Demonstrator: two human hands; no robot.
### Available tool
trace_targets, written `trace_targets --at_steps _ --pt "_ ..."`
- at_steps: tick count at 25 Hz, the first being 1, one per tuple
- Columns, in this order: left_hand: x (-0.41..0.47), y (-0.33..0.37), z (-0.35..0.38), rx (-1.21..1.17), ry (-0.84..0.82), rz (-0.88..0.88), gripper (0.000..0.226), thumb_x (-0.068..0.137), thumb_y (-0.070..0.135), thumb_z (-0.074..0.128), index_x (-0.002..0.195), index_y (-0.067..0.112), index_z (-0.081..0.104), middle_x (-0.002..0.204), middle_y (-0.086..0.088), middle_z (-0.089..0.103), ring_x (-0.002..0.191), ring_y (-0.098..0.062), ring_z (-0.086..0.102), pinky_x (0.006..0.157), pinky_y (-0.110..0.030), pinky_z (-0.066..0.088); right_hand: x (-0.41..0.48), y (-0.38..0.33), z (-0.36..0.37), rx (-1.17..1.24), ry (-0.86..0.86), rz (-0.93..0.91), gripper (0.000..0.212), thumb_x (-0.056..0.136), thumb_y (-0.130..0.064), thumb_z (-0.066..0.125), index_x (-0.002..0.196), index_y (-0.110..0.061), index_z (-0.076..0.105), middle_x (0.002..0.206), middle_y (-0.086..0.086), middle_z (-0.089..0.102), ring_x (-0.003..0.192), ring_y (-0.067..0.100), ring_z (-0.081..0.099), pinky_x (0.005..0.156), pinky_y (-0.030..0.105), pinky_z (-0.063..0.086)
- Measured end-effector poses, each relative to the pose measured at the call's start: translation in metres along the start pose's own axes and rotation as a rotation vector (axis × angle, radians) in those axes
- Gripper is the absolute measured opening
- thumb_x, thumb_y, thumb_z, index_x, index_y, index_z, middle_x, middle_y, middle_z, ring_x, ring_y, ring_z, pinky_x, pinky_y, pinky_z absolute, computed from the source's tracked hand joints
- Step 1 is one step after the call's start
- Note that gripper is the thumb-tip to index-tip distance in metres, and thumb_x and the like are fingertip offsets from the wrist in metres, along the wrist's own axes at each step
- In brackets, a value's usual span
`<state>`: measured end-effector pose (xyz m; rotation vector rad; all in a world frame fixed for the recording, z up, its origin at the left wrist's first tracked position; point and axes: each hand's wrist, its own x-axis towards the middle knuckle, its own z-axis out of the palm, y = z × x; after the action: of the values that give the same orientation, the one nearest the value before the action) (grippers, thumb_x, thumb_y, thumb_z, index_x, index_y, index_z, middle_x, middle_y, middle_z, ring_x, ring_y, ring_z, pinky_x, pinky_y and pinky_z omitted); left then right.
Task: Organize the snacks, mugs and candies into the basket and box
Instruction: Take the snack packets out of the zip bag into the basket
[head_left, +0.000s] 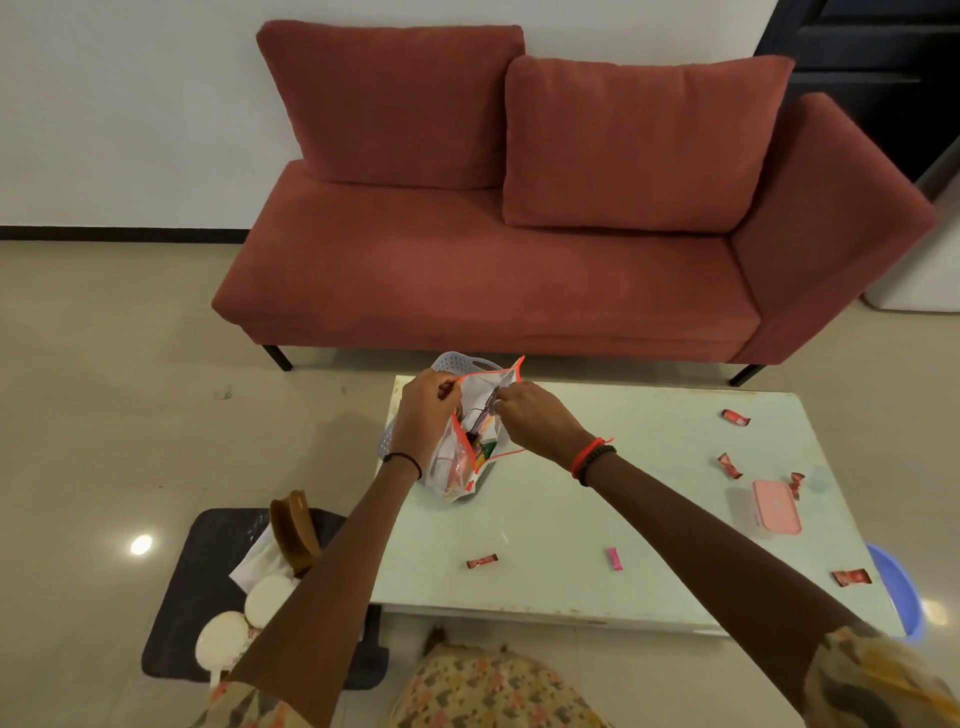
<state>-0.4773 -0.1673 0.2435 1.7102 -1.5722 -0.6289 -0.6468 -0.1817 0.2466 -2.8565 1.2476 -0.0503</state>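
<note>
A clear pouch with an orange zip edge (470, 441), holding colourful snack packets, hangs over the grey perforated basket (457, 361) at the table's far left corner. My left hand (426, 410) pinches the pouch's left rim. My right hand (535, 415) pinches the opposite rim, and the mouth is spread apart. Several red wrapped candies lie on the table: one (482, 561) near the front, one (735, 417) far right, one (730, 464), one (851, 577). A pink candy (614, 558) lies near the front. The pink lidded box (776, 506) sits at the right.
The pale low table (571, 519) stands before a red sofa (519, 234). On a dark floor mat (208, 571) at the left lie brown and white mugs (291, 530) and white paper. A blue tub (898, 587) peeks past the table's right front corner.
</note>
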Motion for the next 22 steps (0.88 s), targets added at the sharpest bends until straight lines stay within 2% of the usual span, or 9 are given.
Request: trace_targets --at_steps 2,5,11,13,15,17,18,20,22 --pt "-0.001 -0.007 -0.001 0.012 -0.012 0.007 0.016 0.089 0.015 0.058 0.093 0.004 0.068 0.089 -0.013 0.068 0.075 -0.015 0.056 0.066 -0.013 0.043 0.027 -0.015 0.005 0.029 -0.096 0.05 0.03 0.087 0.008 0.051 0.11 -0.002 0.066 0.108 0.014 0.068 0.101 0.031 0.064 0.08 0.042 0.057" --pt "0.002 -0.018 -0.003 0.066 -0.033 -0.005 0.019 0.091 0.016 0.057 0.1 0.004 0.068 0.096 -0.013 0.068 0.08 -0.011 0.054 0.074 -0.015 0.042 0.062 -0.026 0.019 0.025 -0.314 0.038 0.029 0.094 0.007 0.041 0.115 0.001 0.06 0.113 0.018 0.066 0.103 0.032 0.064 0.087 0.036 0.052" --pt "0.012 -0.034 -0.007 0.086 -0.068 0.028 0.018 0.09 0.015 0.056 0.101 0.005 0.068 0.096 -0.01 0.068 0.076 -0.008 0.054 0.063 -0.002 0.04 0.09 -0.025 0.062 -0.401 -0.566 -0.197 0.033 0.101 -0.005 0.033 0.127 -0.002 0.053 0.13 0.011 0.058 0.121 0.026 0.054 0.098 0.031 0.046" --pt "0.017 -0.039 -0.009 0.086 -0.063 0.034 0.018 0.09 0.015 0.057 0.101 0.005 0.068 0.096 -0.01 0.068 0.075 -0.007 0.053 0.062 0.001 0.041 0.096 -0.019 0.07 -0.277 -0.609 -0.076 0.033 0.099 -0.01 0.038 0.128 -0.004 0.054 0.131 0.012 0.057 0.114 0.023 0.058 0.084 0.025 0.05" --pt "0.023 -0.043 -0.011 0.103 -0.064 0.046 0.018 0.09 0.015 0.058 0.101 0.005 0.068 0.097 -0.01 0.069 0.075 -0.006 0.052 0.06 0.002 0.039 0.102 -0.019 0.086 -0.01 -0.532 0.19 0.034 0.094 -0.012 0.049 0.125 -0.003 0.058 0.127 0.015 0.061 0.085 0.013 0.061 0.055 0.014 0.048" --pt "0.03 -0.05 -0.015 0.101 -0.062 0.048 0.018 0.09 0.016 0.059 0.101 0.005 0.068 0.098 -0.012 0.069 0.075 -0.006 0.052 0.06 0.002 0.037 0.109 -0.015 0.094 0.026 -0.537 0.174 0.033 0.093 -0.013 0.05 0.123 -0.003 0.06 0.124 0.016 0.063 0.082 0.014 0.062 0.044 0.008 0.048" --pt "0.034 -0.053 -0.017 0.098 -0.059 0.04 0.018 0.089 0.016 0.059 0.1 0.004 0.068 0.098 -0.012 0.07 0.075 -0.006 0.052 0.06 0.002 0.036 0.111 -0.015 0.091 -0.111 -0.521 0.037 0.031 0.095 -0.012 0.048 0.121 -0.003 0.061 0.122 0.016 0.064 0.094 0.02 0.064 0.055 0.008 0.053" --pt "0.044 -0.062 -0.022 0.094 -0.052 0.017 0.019 0.089 0.017 0.059 0.1 0.004 0.068 0.099 -0.013 0.07 0.077 -0.007 0.052 0.064 0.003 0.033 0.122 -0.019 0.089 -0.25 -0.505 -0.124 0.028 0.098 -0.008 0.042 0.116 -0.003 0.063 0.118 0.013 0.066 0.107 0.028 0.062 0.085 0.027 0.055" --pt "0.053 -0.068 -0.027 0.093 -0.046 -0.005 0.019 0.089 0.017 0.06 0.099 0.003 0.068 0.096 -0.014 0.07 0.076 -0.008 0.052 0.066 0.002 0.032 0.127 -0.023 0.084 -0.258 -0.436 -0.093 0.029 0.098 -0.001 0.039 0.111 -0.002 0.064 0.114 0.013 0.067 0.106 0.03 0.063 0.087 0.037 0.052"
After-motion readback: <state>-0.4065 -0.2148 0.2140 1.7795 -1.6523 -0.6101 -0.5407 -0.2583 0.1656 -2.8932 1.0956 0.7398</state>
